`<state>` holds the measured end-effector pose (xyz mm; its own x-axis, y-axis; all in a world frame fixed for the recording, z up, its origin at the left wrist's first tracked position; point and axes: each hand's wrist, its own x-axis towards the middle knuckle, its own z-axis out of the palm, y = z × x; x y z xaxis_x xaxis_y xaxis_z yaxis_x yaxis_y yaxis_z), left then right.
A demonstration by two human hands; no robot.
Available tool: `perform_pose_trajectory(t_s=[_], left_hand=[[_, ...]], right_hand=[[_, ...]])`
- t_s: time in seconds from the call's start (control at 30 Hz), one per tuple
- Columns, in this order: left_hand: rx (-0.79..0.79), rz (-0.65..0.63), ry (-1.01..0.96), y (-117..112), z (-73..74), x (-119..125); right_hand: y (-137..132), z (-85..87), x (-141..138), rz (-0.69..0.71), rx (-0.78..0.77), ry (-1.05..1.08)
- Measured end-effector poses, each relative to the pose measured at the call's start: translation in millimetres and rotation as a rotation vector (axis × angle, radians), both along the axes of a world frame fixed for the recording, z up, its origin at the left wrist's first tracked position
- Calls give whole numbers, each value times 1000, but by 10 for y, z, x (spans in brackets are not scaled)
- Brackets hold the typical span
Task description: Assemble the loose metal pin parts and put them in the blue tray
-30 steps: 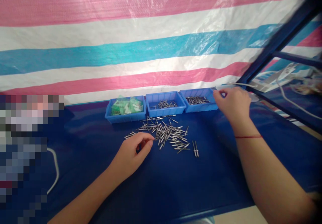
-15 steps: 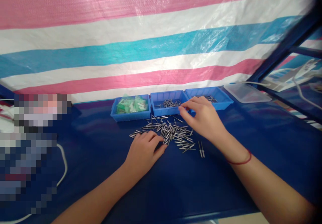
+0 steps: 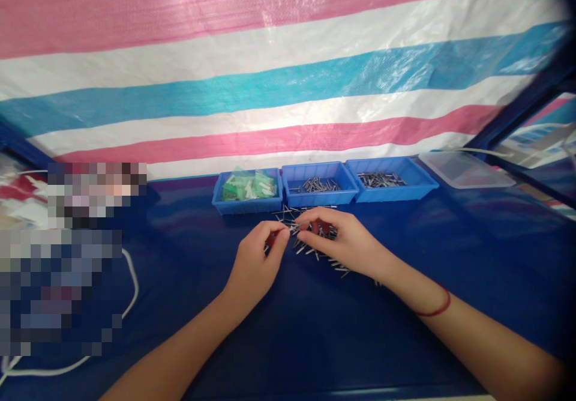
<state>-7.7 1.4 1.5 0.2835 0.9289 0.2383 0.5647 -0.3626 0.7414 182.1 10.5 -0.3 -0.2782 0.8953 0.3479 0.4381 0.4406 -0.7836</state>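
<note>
Over the pile of metal blind rivets [image 3: 315,251] on the blue tabletop, my two hands are close together. Thumb and forefinger of my left hand [image 3: 261,254] are pinched on a blind rivet [image 3: 291,229], whose end shows between the hands. My right hand [image 3: 344,233] is just to the right of it, thumb and forefinger slightly apart; it covers part of the pile. Behind the hands, a middle blue bin [image 3: 321,198] and a right blue bin [image 3: 396,193] hold more rivets. Small green-tinted bags [image 3: 249,185] fill the left blue bin [image 3: 247,206].
A clear plastic lid [image 3: 465,170] lies right of the bins. A striped plastic sheet [image 3: 270,101] hangs behind the table. On the left, a white cable [image 3: 132,275] curves over the tabletop beside a blurred-out area. Dark blue frame bars [image 3: 517,110] stand at the right.
My right hand has moved left and down from in front of the bins to the pile, next to my left hand. The left fingers have lifted from the pile and closed on a rivet.
</note>
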Motion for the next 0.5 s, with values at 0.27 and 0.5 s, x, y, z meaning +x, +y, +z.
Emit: perform_pose_trajectory(t_s=[0.27,0.5], left_hand=[[-76,-2,-59,-68,-13,39],[-37,-155,-61,-44,-8,44]], right_hand=[[-56,8,-67,-30,-140,240],[-106,47,-86,21,-132,194]])
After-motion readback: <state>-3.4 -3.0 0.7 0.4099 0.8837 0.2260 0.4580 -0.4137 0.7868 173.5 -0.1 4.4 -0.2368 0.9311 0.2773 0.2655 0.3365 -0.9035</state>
